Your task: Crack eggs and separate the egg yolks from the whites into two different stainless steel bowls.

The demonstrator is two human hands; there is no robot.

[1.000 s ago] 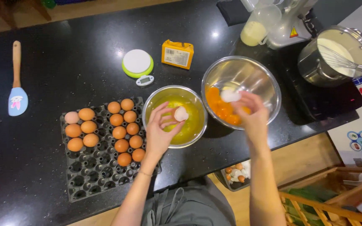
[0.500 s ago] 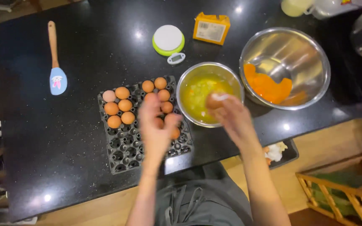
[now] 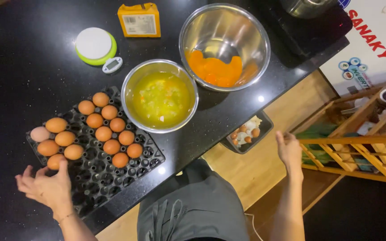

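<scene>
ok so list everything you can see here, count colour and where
eggs: fourteen, brown, one paler, in tray
egg tray: one, black, counter left
bowl of whites: one, steel, centre
bowl of yolks: one, steel, orange yolks, upper centre
scale: one, green and white, upper left
carton: one, orange, top
shell bin: one, dark, floor below counter edge
wooden rack: one, right
left hand: open, over tray's near corner
right hand: open, off the counter, near bin
</scene>
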